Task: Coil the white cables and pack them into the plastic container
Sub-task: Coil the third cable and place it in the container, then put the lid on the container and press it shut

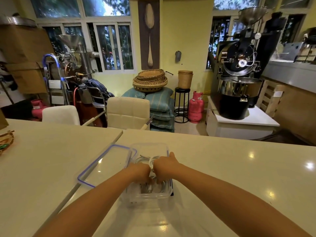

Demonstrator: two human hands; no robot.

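Observation:
A clear plastic container (150, 147) stands on the cream table in front of me. White cables (145, 159) lie coiled inside it. My left hand (141, 171) and my right hand (165, 165) are side by side over the container, both closed on a white cable coil between them. The fingertips reach down into the container and are partly hidden. The container's clear lid (106, 165) with a blue seal lies flat on the table, touching the container's left side.
The cream table (222, 168) has a seam running diagonally at my left. A woven item (6, 141) sits at its far left edge. Two pale chairs (128, 112) stand behind the table's far edge. A coffee roaster (239, 79) is at the back right.

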